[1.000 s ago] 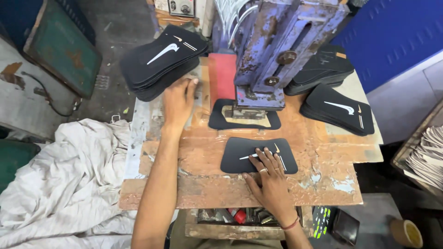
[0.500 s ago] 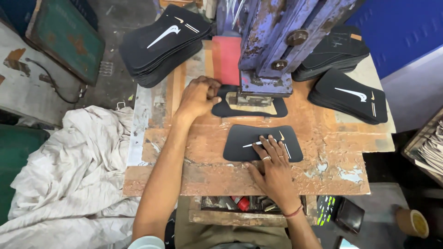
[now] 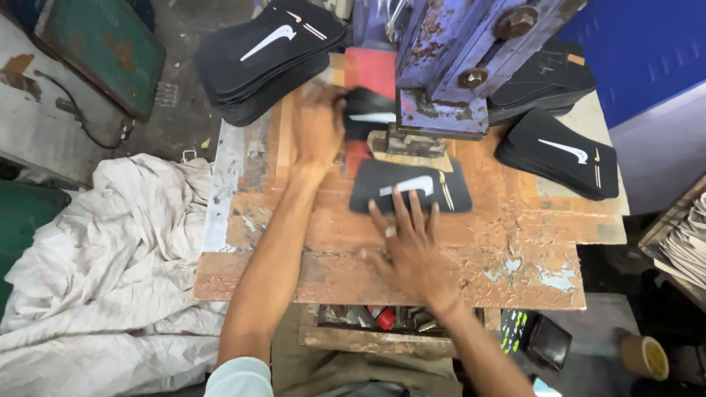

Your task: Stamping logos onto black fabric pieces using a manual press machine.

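Hands at work under a blue, rust-spotted press point(image 3: 471, 66) on a worn wooden tabletop point(image 3: 515, 250): the left hand point(image 3: 318, 125), blurred by motion, now grips a black insole piece point(image 3: 371, 114) at the foot of the press, where half a second ago its fist rested on the piece still lying flat on the plate. Right hand point(image 3: 412, 246) stays spread and unclenched, its fingertips point(image 3: 397, 202) pressing a second black piece with a white mark point(image 3: 412, 185), which has kept its place just in front of the press. By the look of it, one stamped piece is coming out while the next waits. Stacks of like pieces sit at upper left point(image 3: 268, 55) and at right point(image 3: 562, 151); a crumpled white cloth point(image 3: 95, 257) lies beside the tabletop
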